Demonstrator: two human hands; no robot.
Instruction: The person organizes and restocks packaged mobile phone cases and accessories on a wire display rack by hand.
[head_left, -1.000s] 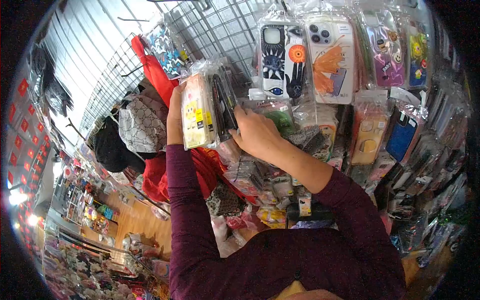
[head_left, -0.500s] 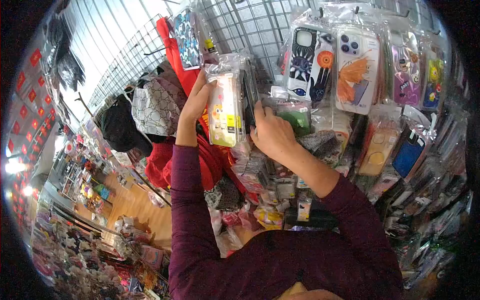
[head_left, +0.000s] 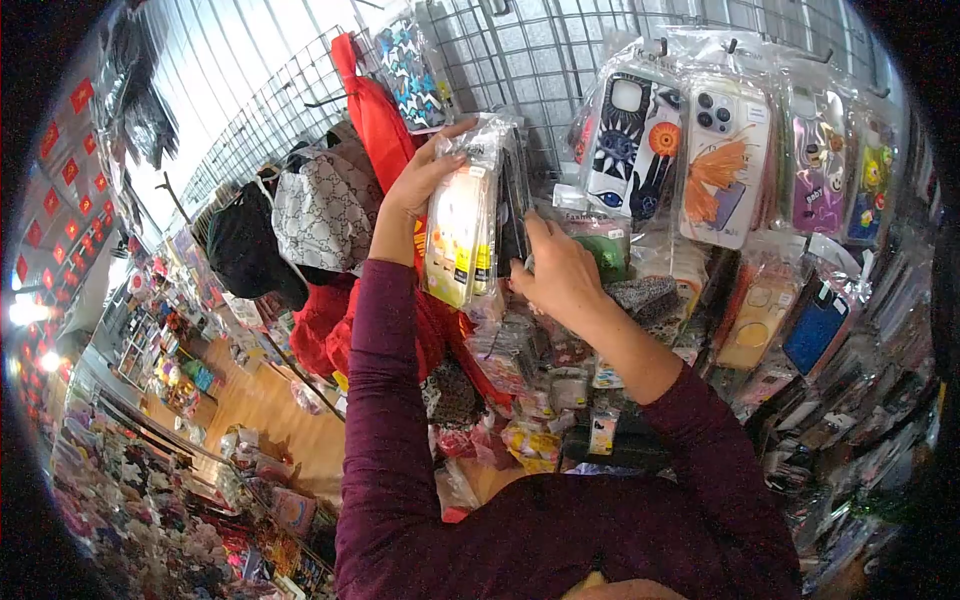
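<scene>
A stack of clear-bagged phone cases (head_left: 458,240) with yellow labels is in front of me, below the wire grid. My left hand (head_left: 422,188) grips its upper left side, fingers bent over the top of the bags. On the opposite side, my right hand (head_left: 562,268) closes on the edge of a dark packaged case (head_left: 513,205) at the back of the stack. Its fingertips are partly hidden. Beside that hand hangs a green packaged item (head_left: 605,252).
Bagged phone cases with an eye pattern (head_left: 630,150) and an orange butterfly (head_left: 715,175) hang on the wire grid (head_left: 500,65) at right. Patterned caps (head_left: 320,210), a black cap (head_left: 245,240) and red cloth (head_left: 380,140) hang at left. Wooden floor (head_left: 270,400) shows lower left.
My left hand has slid to the right, its fingers now lying across the top of the bags. The front cases look more fanned apart. The whole view has shifted slightly.
</scene>
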